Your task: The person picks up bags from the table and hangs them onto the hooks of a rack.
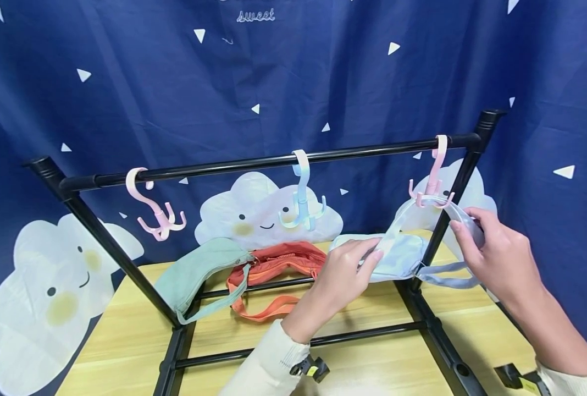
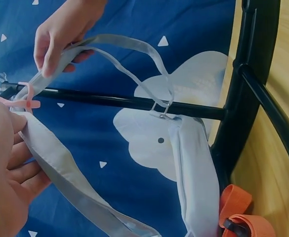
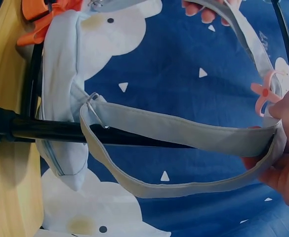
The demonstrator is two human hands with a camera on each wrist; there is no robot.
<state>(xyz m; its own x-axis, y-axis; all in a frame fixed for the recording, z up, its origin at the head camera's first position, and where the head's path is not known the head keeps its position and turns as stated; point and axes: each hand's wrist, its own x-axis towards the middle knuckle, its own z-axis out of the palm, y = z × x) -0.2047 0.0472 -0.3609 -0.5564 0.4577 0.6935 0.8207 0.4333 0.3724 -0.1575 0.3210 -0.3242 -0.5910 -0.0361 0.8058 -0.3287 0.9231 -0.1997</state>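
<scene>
A light-blue sling bag (image 1: 407, 257) is at the right of the rack, near its right post. Its strap (image 1: 397, 223) rises to the prongs of a pink hook (image 1: 438, 159) and appears to pass over them. My left hand (image 1: 340, 278) pinches the strap's left side between thumb and fingers. On the other side, my right hand (image 1: 503, 253) grips the strap close to the hook. A doubled length of strap (image 3: 184, 123) loops from the right hand back to a metal ring (image 3: 97, 109) on the bag. Whether the strap is seated on a prong, I cannot tell.
A black rail (image 1: 234, 163) also carries a blue hook (image 1: 302, 187) mid-way and another pink hook (image 1: 160, 217) at left. Green (image 1: 199, 269) and orange-red (image 1: 286, 257) bags lie on the rack's lower bars. Underneath is a wooden table (image 1: 363, 363); behind hangs a blue curtain (image 1: 293, 82).
</scene>
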